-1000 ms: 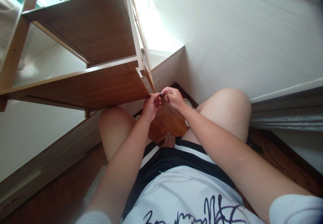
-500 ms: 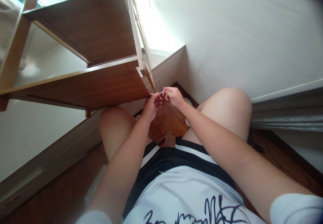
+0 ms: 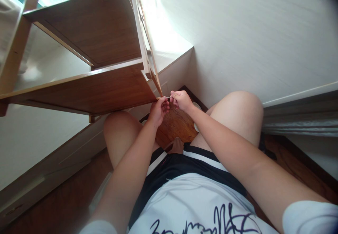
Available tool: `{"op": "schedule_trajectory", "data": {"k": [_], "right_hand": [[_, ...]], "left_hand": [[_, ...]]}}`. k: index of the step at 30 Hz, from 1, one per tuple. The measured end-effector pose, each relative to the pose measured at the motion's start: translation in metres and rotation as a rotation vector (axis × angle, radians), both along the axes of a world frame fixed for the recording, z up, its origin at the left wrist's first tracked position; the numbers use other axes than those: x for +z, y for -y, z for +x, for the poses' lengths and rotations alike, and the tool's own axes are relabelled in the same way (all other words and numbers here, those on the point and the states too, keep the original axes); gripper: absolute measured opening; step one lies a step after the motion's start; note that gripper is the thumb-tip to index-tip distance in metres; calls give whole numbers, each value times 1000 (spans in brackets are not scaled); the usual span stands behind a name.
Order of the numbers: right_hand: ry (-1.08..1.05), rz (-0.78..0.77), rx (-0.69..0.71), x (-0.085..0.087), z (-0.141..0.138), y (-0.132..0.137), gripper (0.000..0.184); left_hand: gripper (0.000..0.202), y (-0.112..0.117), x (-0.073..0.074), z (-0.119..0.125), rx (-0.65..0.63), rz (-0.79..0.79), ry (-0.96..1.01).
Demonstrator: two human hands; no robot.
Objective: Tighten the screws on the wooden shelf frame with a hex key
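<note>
A wooden shelf unit (image 3: 87, 89) lies tipped in front of me, its brown boards facing me. At its near corner, a thin metal tool (image 3: 168, 97), maybe a hex key, sticks out of the frame. My left hand (image 3: 157, 111) is closed, its fingertips pinching near the corner end of the tool. My right hand (image 3: 181, 100) is closed on the tool's outer end. The two hands almost touch. I sit on the floor with my knees bent either side.
A white wall and skirting (image 3: 237, 51) run along the right. Another white panel (image 3: 39, 156) lies at the left. A small white object (image 3: 196, 106) rests on the brown wood floor (image 3: 175, 125) behind my right hand.
Almost nothing has moved. My right hand has shifted very slightly at the tool, and both hands stay at the shelf corner.
</note>
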State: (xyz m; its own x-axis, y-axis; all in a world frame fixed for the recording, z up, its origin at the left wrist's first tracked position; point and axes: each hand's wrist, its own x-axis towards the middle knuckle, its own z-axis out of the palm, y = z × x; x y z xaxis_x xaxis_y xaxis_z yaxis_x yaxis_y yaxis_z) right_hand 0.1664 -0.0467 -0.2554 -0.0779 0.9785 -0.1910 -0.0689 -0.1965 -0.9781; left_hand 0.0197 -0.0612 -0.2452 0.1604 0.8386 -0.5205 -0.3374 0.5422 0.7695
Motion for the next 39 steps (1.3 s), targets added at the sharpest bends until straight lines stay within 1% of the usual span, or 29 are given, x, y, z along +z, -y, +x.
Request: {"op": "schedule_trajectory", "data": {"k": [10, 18, 25, 33, 35, 39], "right_hand": [[11, -39, 18, 3, 0, -1, 60], [58, 26, -3, 3, 0, 0, 61], [94, 75, -17, 2, 3, 0, 63], [76, 17, -66, 4, 6, -4, 62], [95, 41, -51, 4, 6, -3, 62], [202, 136, -29, -1, 4, 1, 63]], "left_hand": [[27, 0, -1, 0, 2, 1, -5], [29, 0, 3, 2, 17, 1, -5], [28, 0, 1, 2, 18, 1, -1], [29, 0, 3, 3, 22, 1, 13], [29, 0, 3, 2, 21, -2, 17], [28, -1, 1, 2, 24, -4, 24]]}}
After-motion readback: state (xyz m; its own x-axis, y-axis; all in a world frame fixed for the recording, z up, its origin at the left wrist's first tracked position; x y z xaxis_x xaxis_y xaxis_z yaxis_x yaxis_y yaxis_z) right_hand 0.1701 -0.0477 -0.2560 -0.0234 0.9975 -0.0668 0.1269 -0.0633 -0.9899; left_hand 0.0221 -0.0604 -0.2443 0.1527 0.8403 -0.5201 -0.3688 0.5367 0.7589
